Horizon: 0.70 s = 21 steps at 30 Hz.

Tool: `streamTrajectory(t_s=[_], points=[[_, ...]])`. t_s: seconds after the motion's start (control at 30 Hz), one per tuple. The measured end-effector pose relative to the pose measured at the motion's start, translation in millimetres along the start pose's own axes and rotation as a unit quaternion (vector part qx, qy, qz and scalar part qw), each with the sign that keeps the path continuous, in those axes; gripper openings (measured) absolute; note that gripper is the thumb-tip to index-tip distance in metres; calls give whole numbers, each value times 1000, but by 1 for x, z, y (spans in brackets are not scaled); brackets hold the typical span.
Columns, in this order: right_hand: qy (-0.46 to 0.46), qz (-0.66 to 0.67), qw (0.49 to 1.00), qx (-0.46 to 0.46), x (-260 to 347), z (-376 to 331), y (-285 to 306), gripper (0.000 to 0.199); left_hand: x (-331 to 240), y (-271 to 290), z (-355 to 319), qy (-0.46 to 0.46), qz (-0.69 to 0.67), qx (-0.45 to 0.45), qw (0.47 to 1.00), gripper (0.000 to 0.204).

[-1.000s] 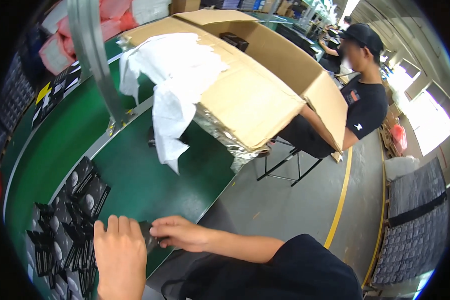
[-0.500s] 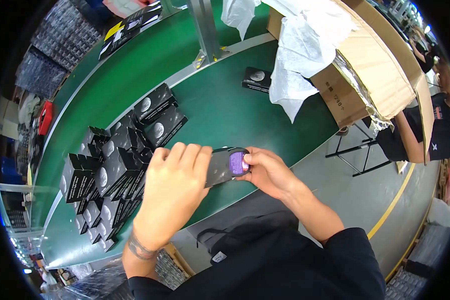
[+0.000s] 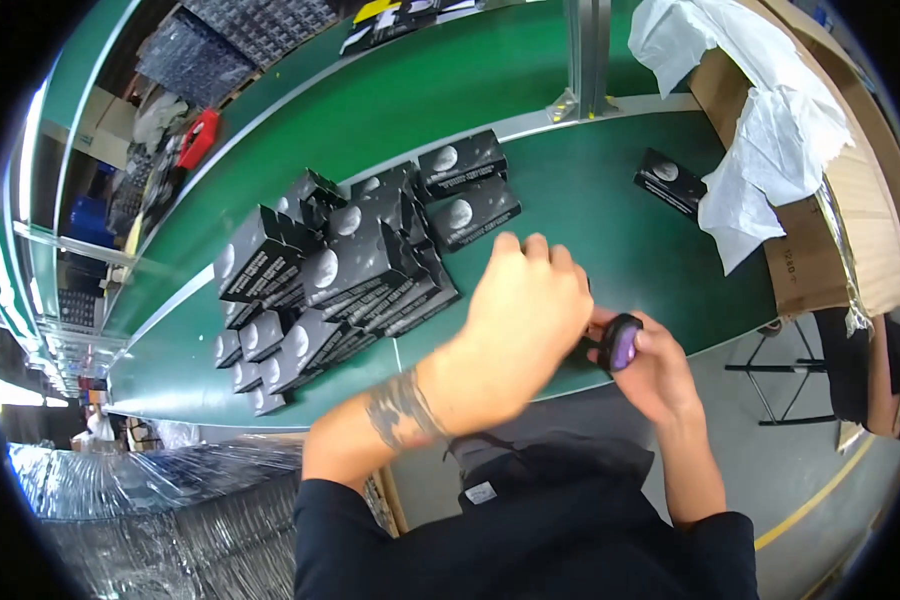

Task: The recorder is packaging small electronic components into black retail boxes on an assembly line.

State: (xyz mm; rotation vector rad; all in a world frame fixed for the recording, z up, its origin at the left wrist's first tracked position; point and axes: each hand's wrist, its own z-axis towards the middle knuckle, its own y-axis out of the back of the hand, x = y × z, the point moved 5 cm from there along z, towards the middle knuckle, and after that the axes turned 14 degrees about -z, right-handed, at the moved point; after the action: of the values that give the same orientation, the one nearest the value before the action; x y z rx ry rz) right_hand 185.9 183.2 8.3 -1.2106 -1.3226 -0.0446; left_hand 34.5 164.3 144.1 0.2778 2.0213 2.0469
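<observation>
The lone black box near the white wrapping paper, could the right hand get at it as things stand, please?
Probably yes, once freed. The lone black box lies by itself on the green table, with bare surface between it and the right hand. But that hand holds a small black and purple object.

We see a small round black object with a purple face [image 3: 620, 345] pinched in our right hand [image 3: 655, 370], tilted so the purple side shows, just over the near edge of the green table. Our left hand [image 3: 530, 310] covers its left side, hiding whatever else it joins there.
</observation>
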Motion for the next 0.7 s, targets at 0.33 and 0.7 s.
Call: streamTrajectory(t_s=[0.33,0.7], points=[[-28,-41,998,-24,1,7,-11,30,-7,4,-4,-36,18,-13,999,31],[-1,-150,988,-42,26,15,5,19,5,-10,-20,-27,-138,-97,985,73]])
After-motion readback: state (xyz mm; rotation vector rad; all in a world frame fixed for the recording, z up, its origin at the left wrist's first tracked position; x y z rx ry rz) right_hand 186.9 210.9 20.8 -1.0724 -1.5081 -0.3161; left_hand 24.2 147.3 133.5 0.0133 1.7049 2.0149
